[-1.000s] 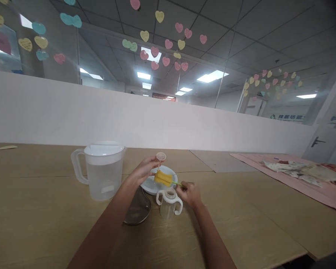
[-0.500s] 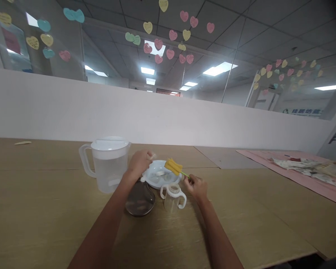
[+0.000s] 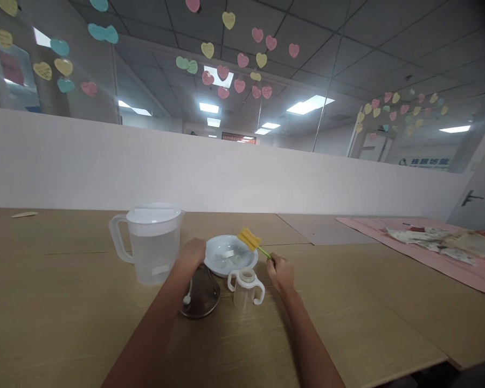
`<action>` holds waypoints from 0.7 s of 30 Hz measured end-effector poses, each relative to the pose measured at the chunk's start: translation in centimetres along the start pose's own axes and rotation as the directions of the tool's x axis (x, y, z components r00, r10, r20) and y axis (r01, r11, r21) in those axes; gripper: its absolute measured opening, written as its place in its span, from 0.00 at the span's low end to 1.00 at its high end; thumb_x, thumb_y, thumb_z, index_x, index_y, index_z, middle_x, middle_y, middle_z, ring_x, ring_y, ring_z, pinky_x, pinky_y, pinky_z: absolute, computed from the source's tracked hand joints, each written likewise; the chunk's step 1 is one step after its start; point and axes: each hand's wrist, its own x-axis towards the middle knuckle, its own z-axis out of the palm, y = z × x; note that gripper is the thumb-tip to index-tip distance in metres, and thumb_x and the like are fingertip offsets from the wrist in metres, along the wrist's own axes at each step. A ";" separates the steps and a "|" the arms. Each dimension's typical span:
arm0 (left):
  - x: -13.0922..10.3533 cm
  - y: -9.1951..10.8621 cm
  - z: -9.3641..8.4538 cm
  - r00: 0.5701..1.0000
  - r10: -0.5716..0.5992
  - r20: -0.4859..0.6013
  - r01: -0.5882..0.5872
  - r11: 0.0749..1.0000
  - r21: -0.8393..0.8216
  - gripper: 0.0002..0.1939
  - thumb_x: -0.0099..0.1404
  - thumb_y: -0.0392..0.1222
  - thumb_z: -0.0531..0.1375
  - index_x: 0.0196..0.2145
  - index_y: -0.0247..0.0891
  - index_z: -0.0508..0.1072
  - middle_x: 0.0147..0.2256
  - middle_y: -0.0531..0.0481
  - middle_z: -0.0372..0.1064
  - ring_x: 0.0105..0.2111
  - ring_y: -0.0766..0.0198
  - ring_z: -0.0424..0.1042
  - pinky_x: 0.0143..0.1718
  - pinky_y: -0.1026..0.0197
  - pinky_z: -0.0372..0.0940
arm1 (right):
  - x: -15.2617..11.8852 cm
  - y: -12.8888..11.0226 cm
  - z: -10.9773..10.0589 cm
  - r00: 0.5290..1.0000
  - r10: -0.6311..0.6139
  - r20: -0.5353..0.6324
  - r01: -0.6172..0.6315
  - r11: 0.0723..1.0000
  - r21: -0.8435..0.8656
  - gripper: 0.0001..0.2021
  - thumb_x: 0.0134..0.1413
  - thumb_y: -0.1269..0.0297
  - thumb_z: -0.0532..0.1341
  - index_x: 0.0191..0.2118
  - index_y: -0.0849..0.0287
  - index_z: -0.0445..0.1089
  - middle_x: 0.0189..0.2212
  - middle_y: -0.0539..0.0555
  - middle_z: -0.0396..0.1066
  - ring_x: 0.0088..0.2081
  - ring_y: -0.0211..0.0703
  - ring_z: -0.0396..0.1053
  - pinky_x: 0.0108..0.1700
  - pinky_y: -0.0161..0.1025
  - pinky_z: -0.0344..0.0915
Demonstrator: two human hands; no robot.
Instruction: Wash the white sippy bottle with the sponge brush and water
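Observation:
My right hand grips the green handle of a yellow sponge brush, whose head is over the right rim of a white bowl. Inside the bowl lies a small white piece. My left hand is above a dark metal tray, its fingertips mostly hidden. From it a thin straw with a white end hangs down over the tray. In front of the bowl stands a clear cup with two white handles, its top uncovered.
A lidded clear pitcher with liquid stands left of my left hand. To the right, a pink cloth bears fabric pieces. A pale flat piece lies far left. A white wall borders the table at the back.
My left hand has moved from above the bowl back and left to the tray, bringing the straw with it. My right hand keeps the brush almost in place. The view has shifted slightly.

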 end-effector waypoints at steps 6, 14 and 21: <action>0.0 0.0 3.7 0.989 0.089 -0.119 -0.052 0.956 0.290 0.08 0.48 0.42 0.62 0.20 0.35 0.70 0.39 0.32 0.66 0.53 0.38 0.51 0.52 0.43 0.42 | 0.0 -0.1 0.5 1.000 0.015 -0.026 -0.015 1.000 -0.003 0.12 0.49 0.70 0.49 0.33 0.60 0.69 0.19 0.51 0.67 0.20 0.35 0.57 0.24 0.33 0.40; -0.4 1.9 4.6 0.962 0.271 -0.041 -0.245 0.918 0.311 0.02 0.50 0.35 0.58 0.25 0.38 0.69 0.35 0.44 0.66 0.46 0.50 0.59 0.48 0.53 0.52 | 0.0 -0.3 0.9 0.997 -0.066 -0.028 0.068 0.996 0.060 0.16 0.50 0.71 0.46 0.38 0.60 0.69 0.24 0.52 0.70 0.24 0.37 0.63 0.26 0.32 0.49; -1.5 5.4 2.4 0.921 0.378 -0.090 -0.369 0.924 0.101 0.29 0.41 0.32 0.64 0.44 0.43 0.66 0.40 0.47 0.68 0.44 0.52 0.64 0.47 0.57 0.53 | 0.0 -0.9 0.1 0.967 -0.207 -0.150 0.229 0.961 0.154 0.19 0.54 0.69 0.45 0.46 0.60 0.68 0.29 0.54 0.71 0.31 0.38 0.67 0.33 0.31 0.57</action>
